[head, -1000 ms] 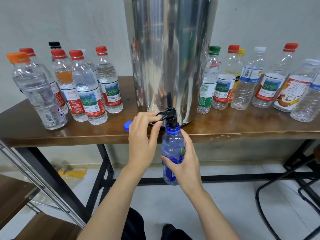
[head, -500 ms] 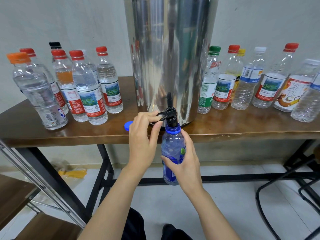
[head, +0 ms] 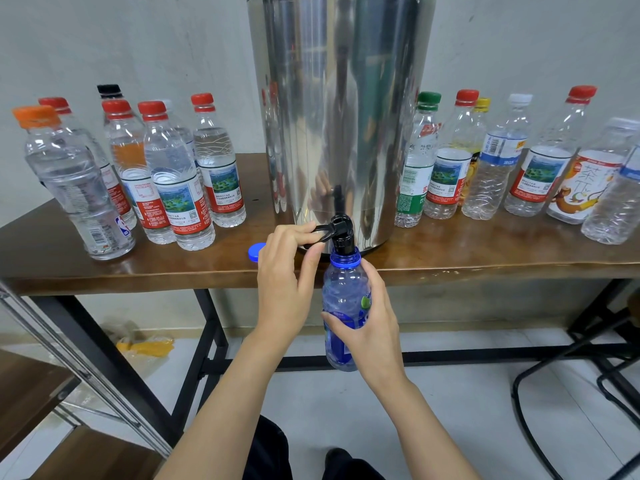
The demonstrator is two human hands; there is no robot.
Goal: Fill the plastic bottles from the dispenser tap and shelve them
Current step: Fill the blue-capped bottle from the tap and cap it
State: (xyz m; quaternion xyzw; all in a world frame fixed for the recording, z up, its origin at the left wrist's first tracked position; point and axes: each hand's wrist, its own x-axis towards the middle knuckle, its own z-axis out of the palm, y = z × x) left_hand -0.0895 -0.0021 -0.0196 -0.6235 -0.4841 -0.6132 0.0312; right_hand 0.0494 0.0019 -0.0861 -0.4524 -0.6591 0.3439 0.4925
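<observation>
The blue bottle (head: 341, 299) hangs upright, long axis vertical, its mouth at 6 o'clock of the tap (head: 341, 233) and right up against the spout. The right hand (head: 370, 320) curls its fingers (head: 375, 282) round the bottle's middle. The left hand (head: 287, 271), at 9 o'clock of the tap, pinches the lever (head: 320, 232). The blue cap (head: 255, 252) lies on the counter (head: 485, 261), nearest the left hand.

Soft, even light fills the bright, sharp picture, the tall shiny silver metal tank (head: 341, 116) shows mirror streaks, the glossy brown wooden tabletop (head: 485, 251) gleams near its right edge, and side lines bend.
</observation>
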